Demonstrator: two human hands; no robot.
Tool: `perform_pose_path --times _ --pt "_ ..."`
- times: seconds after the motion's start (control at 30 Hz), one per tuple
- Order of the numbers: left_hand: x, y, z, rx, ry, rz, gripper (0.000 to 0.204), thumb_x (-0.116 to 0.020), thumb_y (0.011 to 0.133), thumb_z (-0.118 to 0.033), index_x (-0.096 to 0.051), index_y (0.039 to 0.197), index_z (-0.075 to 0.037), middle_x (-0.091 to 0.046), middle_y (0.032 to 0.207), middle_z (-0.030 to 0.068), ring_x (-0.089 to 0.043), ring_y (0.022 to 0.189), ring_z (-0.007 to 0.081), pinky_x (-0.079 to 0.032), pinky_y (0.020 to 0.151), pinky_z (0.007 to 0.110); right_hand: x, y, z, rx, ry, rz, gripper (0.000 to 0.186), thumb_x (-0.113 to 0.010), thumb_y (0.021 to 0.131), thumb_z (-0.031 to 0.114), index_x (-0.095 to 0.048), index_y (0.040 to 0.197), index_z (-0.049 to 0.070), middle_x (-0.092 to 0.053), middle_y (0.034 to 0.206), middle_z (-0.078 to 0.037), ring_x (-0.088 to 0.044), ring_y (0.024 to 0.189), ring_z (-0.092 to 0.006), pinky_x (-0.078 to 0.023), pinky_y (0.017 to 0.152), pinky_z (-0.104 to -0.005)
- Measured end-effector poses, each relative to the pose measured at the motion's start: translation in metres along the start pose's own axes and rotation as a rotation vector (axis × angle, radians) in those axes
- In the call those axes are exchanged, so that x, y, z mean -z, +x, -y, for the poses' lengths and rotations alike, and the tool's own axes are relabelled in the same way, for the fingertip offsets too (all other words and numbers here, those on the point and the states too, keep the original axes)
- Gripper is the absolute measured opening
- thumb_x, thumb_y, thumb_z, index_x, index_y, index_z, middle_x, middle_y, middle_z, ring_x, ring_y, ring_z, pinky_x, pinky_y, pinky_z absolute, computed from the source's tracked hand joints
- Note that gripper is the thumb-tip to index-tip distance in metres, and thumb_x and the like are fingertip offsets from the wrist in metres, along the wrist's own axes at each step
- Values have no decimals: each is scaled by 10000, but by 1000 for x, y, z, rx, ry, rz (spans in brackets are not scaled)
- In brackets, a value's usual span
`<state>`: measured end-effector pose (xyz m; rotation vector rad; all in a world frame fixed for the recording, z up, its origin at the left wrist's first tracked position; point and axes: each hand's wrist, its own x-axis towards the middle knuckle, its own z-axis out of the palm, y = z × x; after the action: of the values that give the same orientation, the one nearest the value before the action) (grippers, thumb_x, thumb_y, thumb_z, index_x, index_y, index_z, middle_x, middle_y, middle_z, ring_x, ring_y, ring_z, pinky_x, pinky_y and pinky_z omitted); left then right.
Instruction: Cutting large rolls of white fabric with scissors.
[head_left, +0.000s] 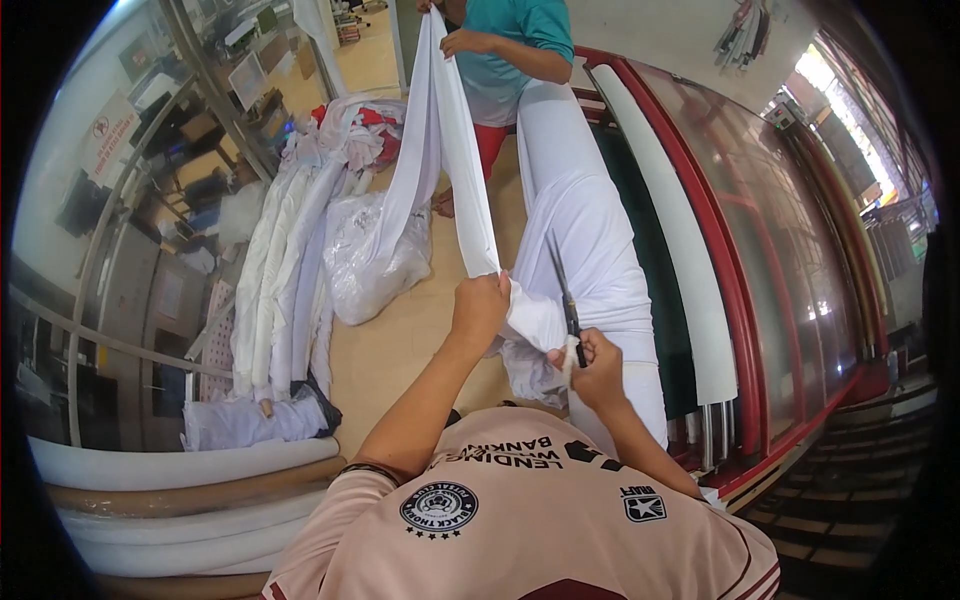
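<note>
My left hand (pixel 480 308) is closed on the near end of a long strip of white fabric (pixel 465 190). The strip runs up and away to a person in a teal top, whose hands (pixel 468 42) hold its far end. A pair of scissors (pixel 566 290) with dark blades is in my right hand (pixel 590 370), its tips pointing away from me. Pale material is wrapped at the scissors' handles. Between my two hands hangs a loose piece of the white fabric. Just beyond the scissors lies a large roll draped in white fabric (pixel 590 215).
A red-framed machine or rack (pixel 700 230) with a long white roll stands along the right. To the left lie white fabric rolls (pixel 285 270) and a clear plastic bag (pixel 375 260) on the tan floor. More wrapped rolls (pixel 190 500) are stacked at the lower left, beside a glass partition.
</note>
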<state>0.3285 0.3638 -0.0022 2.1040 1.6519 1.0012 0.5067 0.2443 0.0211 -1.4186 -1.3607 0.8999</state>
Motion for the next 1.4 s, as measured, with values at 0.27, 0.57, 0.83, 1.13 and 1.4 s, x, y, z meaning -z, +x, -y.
perform_pose_path --times 0.27,0.57,0.83,1.13,1.4 --pt "-13 -10 3 -66 90 108 132 -551 803 -59 -628 765 41 -635 719 237 -653 666 369 -534 604 433 15 22 40 -551 285 524 438 -643 867 443 -585 801 14 -601 631 -71 -618 508 -193 -519 453 -301" --pt "-21 -20 13 -62 124 132 316 -486 949 -170 -619 738 23 -635 690 213 -656 632 350 -544 575 420 0 54 53 -706 86 474 569 -617 834 592 -559 735 35 -552 558 -48 -558 422 -161 -457 375 -265" --pt "-14 -17 14 -111 102 161 52 -599 726 -17 -626 746 22 -650 720 195 -673 660 324 -556 588 391 -14 56 57 -742 11 441 584 -594 834 619 -561 783 39 -554 590 -48 -569 443 -164 -458 390 -255" --pt "-19 -14 12 -172 24 157 63 -581 718 -15 -626 718 28 -643 696 216 -664 638 350 -544 571 426 -16 53 58 -810 101 370 562 -587 848 603 -563 778 46 -557 594 -47 -568 443 -165 -456 386 -256" --pt "-18 -15 1 -192 -41 155 85 -574 718 -30 -628 699 32 -641 701 214 -663 640 350 -538 560 427 -28 55 46 -662 106 274 565 -582 852 604 -555 736 52 -538 584 -41 -536 430 -152 -426 380 -263"
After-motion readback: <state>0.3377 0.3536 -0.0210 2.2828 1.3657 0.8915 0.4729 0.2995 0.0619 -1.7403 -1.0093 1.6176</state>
